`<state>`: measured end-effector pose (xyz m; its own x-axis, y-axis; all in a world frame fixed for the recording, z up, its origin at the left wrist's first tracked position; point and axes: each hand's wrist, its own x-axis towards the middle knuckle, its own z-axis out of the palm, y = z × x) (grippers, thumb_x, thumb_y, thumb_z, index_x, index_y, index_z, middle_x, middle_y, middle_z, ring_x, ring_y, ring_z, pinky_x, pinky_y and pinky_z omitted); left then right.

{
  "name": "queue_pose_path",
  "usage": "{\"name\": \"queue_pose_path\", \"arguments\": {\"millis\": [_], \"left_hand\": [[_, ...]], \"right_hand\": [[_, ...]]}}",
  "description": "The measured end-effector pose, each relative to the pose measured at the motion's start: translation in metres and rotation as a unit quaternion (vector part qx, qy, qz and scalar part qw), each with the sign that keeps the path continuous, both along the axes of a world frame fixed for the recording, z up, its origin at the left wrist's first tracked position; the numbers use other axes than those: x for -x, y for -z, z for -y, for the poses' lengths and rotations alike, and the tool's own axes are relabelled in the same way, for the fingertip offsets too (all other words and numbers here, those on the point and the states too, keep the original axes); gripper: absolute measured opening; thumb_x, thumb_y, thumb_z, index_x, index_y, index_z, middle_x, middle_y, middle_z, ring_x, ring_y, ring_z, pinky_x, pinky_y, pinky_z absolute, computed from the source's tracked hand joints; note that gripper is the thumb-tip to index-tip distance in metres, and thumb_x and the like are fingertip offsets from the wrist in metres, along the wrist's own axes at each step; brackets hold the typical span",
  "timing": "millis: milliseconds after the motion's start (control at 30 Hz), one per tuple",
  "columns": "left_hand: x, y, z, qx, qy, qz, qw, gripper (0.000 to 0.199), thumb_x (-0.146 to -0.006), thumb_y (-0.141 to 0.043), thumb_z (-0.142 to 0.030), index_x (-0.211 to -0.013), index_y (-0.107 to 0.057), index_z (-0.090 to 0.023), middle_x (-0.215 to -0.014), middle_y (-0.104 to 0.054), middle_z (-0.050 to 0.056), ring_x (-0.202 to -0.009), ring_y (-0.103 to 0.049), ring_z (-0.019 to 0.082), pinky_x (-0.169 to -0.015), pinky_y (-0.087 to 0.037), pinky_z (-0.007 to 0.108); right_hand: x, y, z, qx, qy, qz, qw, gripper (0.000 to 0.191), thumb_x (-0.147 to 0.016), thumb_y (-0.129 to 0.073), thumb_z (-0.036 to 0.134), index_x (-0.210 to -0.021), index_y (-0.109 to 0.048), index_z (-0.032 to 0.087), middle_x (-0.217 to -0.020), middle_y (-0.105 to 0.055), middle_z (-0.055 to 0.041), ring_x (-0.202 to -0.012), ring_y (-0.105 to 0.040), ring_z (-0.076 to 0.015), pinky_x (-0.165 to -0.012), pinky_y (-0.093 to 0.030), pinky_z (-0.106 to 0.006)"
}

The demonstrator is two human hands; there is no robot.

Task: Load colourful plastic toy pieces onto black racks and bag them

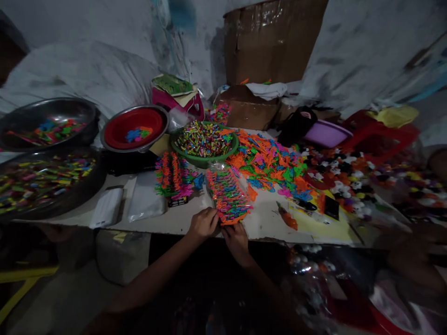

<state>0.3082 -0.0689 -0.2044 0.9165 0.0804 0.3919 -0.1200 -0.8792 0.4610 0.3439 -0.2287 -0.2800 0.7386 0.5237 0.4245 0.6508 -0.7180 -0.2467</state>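
Dial reference: the clear bag (228, 193) is the centre; 12 o'clock points to the wall.
Clear bag: lies at the near edge of the table (261, 229), filled with rows of multicoloured plastic pieces; an orange piece shows at its near end.
Left hand: at 7 to 8 o'clock (203, 223), fingers curled and grasping the near-left corner of the bag.
Right hand: between 5 and 6 o'clock (238, 241), grasping the bag's near end; fingertips partly hidden beneath it.
Stacked bundle: between 9 and 10 o'clock (173, 174), just beside the bag, pieces in upright rows.
Green basin: at 11 o'clock (197, 160), heaped with small multicoloured parts.
Loose pile: between 1 and 2 o'clock (268, 160), mostly orange, with green, blue and pink pieces.
Clear plastic stack: at 9 o'clock (147, 197), flat.
White box: at 9 o'clock (106, 208), beyond the stack.
Red bowl: at 10 o'clock (113, 131), holding a few coloured pieces.
Yellow sheet: between 3 and 4 o'clock (337, 231), under small tools.
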Motion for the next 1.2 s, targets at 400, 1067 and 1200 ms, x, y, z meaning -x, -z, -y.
{"name": "queue_pose_path", "arguments": {"millis": [400,1067,1200], "left_hand": [[-0.004,-0.008,-0.002,-0.078,-0.101,0.004,0.992,0.018,-0.085,-0.040,-0.030,-0.084,-0.053,-0.017,-0.074,-0.060,0.004,-0.067,-0.057,0.015,-0.059,-0.040,0.025],[0.031,0.023,0.026,0.099,0.111,0.029,0.989,0.021,-0.087,-0.033,-0.024,-0.083,-0.053,-0.017,-0.072,-0.057,0.004,-0.067,-0.056,0.013,-0.061,-0.044,0.025],[0.031,0.035,0.031,0.197,0.017,-0.015,0.980,0.058,-0.069,-0.062,-0.040,-0.116,-0.039,-0.015,-0.099,-0.053,0.010,-0.092,-0.054,0.021,-0.077,-0.046,0.034]], "right_hand": [[0.002,0.002,-0.002,0.003,0.026,0.020,0.999,0.024,-0.083,-0.048,0.033,-0.080,-0.068,0.022,-0.081,-0.055,-0.0095,-0.079,-0.048,-0.0213,-0.067,-0.041,-0.032],[0.031,0.003,0.028,0.021,0.048,0.053,0.997,0.024,-0.082,-0.046,0.033,-0.081,-0.068,0.023,-0.079,-0.059,-0.0105,-0.073,-0.053,-0.0216,-0.062,-0.044,-0.032],[0.031,-0.018,0.042,-0.056,-0.067,-0.027,0.996,0.019,-0.082,-0.045,0.021,-0.084,-0.063,0.020,-0.081,-0.062,-0.0063,-0.076,-0.057,-0.0164,-0.067,-0.046,-0.026]]}}
